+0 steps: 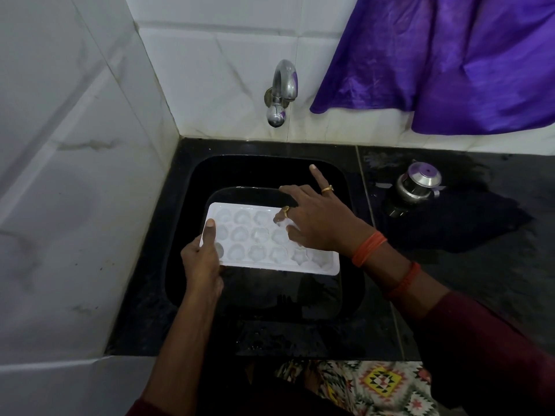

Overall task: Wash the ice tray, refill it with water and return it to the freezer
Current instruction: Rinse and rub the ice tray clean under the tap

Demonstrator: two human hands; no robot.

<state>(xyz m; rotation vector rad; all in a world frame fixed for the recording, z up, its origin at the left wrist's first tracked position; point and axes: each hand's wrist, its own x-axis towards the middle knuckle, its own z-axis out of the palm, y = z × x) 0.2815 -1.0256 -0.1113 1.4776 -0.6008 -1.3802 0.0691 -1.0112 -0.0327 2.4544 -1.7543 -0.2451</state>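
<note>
SURFACE: wet black countertop (450, 280), inset sink (183, 241), steel pot (419, 184) at right | ROOM: white tiled wall (75, 175), tap (282, 91), purple cloth (450, 55) | ice tray (264, 244) over sink | left hand (201, 259) grips its left end | right hand (315, 220) rests spread fingers on it

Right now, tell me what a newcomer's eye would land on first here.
The white ice tray stands out against the black sink, gripped at its left end by the left hand while the right hand rests spread on its cells. Next comes the purple cloth hanging at upper right on the white tiles, beside the steel tap.
</note>
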